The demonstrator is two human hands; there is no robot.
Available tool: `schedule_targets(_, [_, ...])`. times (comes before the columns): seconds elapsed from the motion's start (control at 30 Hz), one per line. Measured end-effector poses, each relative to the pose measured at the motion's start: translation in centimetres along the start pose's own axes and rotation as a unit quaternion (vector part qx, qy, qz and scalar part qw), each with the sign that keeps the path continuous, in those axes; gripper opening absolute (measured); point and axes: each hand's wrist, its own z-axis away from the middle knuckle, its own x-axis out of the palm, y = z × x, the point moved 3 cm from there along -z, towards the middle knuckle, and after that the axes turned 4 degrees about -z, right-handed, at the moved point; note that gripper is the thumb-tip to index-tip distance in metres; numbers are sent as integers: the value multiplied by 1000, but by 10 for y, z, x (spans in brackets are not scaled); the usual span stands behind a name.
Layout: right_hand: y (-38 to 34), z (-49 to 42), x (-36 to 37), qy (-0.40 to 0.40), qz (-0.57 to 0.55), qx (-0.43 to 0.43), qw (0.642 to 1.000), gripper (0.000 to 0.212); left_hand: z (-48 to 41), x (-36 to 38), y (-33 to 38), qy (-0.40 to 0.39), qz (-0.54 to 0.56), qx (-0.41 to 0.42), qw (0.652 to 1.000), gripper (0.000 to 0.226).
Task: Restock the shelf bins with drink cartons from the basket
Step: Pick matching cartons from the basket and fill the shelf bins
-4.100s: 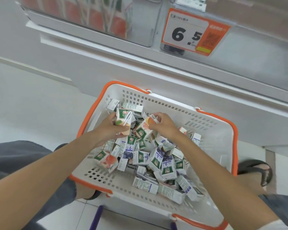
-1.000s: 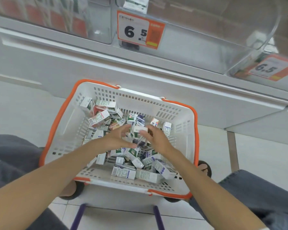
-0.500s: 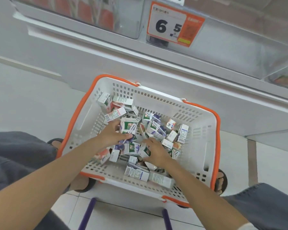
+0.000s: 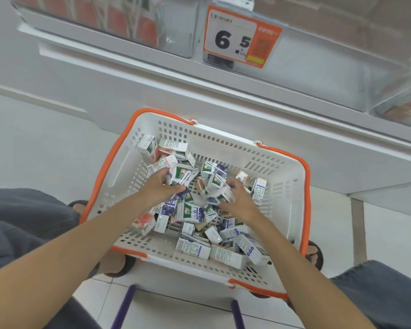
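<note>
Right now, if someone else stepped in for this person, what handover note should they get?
Left hand: grips a carton with straw over the pile.
Right hand: grips a second carton, which is blurred.
Basket: sits below the shelf, with many loose cartons inside.
Shelf bin: upper left, already holds cartons.
Done: two cartons are in hand, neither lifted out.
Left: carry them up to the bins, then move the rest of the pile.
</note>
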Motion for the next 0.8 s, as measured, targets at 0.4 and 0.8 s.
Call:
schedule_targets(0.4, [-204, 71, -86, -56, -83, -172, 980, 29, 78, 20, 134, -150, 51, 119, 980, 119])
schedule_targets(0.8, [-312, 101, -165, 58, -136, -300, 942, 69, 124, 2, 312, 46, -203, 445, 871, 113])
